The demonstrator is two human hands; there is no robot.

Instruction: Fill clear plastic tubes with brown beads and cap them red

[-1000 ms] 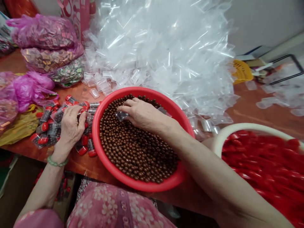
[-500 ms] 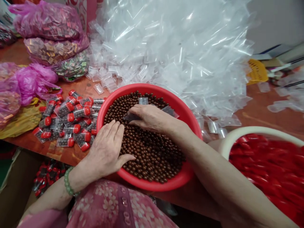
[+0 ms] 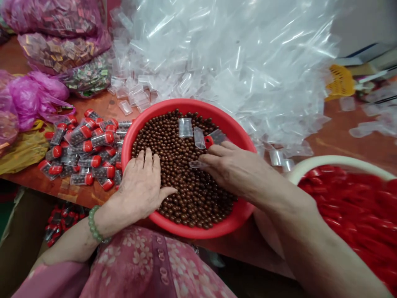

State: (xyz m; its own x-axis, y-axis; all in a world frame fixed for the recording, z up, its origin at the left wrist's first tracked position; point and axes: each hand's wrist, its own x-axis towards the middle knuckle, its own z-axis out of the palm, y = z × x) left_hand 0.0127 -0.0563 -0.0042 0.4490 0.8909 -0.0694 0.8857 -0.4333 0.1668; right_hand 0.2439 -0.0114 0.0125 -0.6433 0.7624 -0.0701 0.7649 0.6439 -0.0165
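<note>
A red basin [image 3: 126, 142] in front of me holds many small brown balls [image 3: 182, 198]. My left hand [image 3: 141, 182] lies flat on the balls at the left side, fingers stretched and thumb apart, holding nothing. Over the right half of the basin, my right hand [image 3: 231, 167] is closed round a clear plastic case, whose rim [image 3: 197, 164] shows beyond the fingertips; the rest is hidden. Just past that hand, a clear case [image 3: 185, 127] and another clear case [image 3: 199, 138] lie on the balls. A small red piece [image 3: 209, 142] is beside them.
Filled cases with red caps [image 3: 89, 153] are heaped left of the basin. Behind it rises a large pile of clear cases [image 3: 223, 62]. A pale tub [image 3: 305, 163] of red caps [image 3: 350, 215] stands at right. Pink bags [image 3: 37, 97] and a yellow basket [image 3: 340, 80] flank the pile.
My right hand has moved right across the basin, uncovering the clear cases and the red piece. My left hand stays flat on the balls. The whole view has shifted slightly.
</note>
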